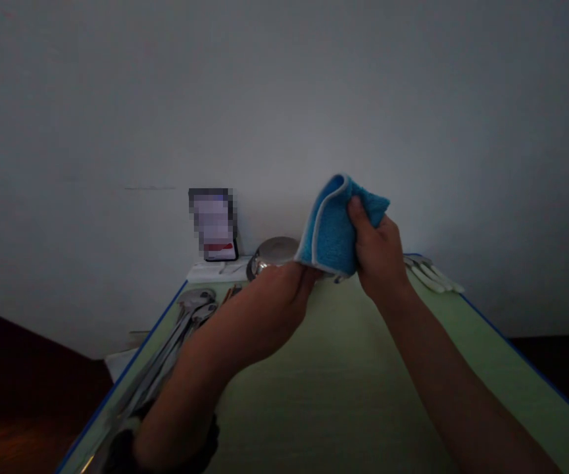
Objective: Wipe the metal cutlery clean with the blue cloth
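My right hand is closed on a folded blue cloth with a white hem, held up above the far end of the green table. My left hand is closed just below and left of it, pinching the cloth's lower corner. What lies under the cloth, if anything, is hidden. Both forearms reach out over the table's middle.
Several long metal wrenches lie along the table's left edge. A round metal bowl and a small dark-framed card stand at the far end by the white wall. White gloves lie at the far right. A blue rim borders the table.
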`<state>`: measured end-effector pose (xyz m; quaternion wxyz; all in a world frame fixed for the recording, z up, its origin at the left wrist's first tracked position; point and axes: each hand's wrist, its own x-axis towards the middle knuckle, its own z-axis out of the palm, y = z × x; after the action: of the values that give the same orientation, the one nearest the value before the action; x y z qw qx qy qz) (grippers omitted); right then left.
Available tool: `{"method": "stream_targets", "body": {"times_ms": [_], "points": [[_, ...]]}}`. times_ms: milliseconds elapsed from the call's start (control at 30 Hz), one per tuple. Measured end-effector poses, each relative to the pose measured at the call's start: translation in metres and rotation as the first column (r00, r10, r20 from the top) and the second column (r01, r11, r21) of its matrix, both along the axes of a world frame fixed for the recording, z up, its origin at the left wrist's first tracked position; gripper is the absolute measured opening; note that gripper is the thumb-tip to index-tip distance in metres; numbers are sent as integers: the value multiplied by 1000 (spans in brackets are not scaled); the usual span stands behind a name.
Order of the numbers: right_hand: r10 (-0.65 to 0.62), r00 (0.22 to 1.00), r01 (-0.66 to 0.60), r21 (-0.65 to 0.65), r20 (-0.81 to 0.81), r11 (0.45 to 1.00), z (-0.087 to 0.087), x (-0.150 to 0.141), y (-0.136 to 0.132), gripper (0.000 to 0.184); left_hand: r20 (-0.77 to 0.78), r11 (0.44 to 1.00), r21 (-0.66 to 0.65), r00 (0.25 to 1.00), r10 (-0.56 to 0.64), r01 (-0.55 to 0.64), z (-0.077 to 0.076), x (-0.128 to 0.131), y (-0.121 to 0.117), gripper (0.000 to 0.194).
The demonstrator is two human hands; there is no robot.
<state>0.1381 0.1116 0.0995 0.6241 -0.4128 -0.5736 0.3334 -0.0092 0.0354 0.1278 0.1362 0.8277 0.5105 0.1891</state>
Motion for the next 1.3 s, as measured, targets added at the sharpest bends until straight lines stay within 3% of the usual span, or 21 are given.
{"method": "stream_targets", "body": {"times_ms": [133, 200, 400, 467, 600, 700, 833, 1000, 1100, 1300], "points": [[156, 967, -182, -113, -203, 977, -2, -9, 2, 38, -116, 997, 30, 991, -63, 67, -6, -4, -1, 31], [234, 944, -268, -128, -231, 955, -2, -9, 4, 36, -186, 994, 25, 977, -101, 107, -4, -10, -2, 28], [508, 860, -492, -180, 52, 851, 2, 23, 2, 31, -187, 997, -76, 982, 10, -24, 12, -44, 3, 32], [594, 759, -525, -291, 265, 800, 5, 34, -1, 28, -143, 999, -44, 990, 15, -21, 14, -53, 6, 31], [695, 450, -539, -450, 561, 712, 14, 40, -6, 23, -131, 999, -6, 991, -32, 31, 13, -56, 10, 28], [696, 358, -551, -460, 622, 696, 18, 38, -8, 22, -150, 997, 4, 985, -82, 83, 12, -51, 11, 26], [711, 316, -564, -478, 628, 673, 21, 33, -12, 23, -158, 995, 5, 982, -99, 101, 10, -47, 10, 26], [627, 293, -531, -423, 722, 734, 31, 24, -22, 28, -146, 986, -39, 976, -163, 159, 9, -35, 7, 27], [609, 256, -553, -403, 751, 729, 35, 21, -25, 25, -144, 980, -68, 970, -195, 187, 9, -31, 8, 27], [636, 332, -516, -430, 697, 741, 32, 37, -15, 29, -84, 982, -88, 981, -175, 168, 8, -47, 12, 30]]}}
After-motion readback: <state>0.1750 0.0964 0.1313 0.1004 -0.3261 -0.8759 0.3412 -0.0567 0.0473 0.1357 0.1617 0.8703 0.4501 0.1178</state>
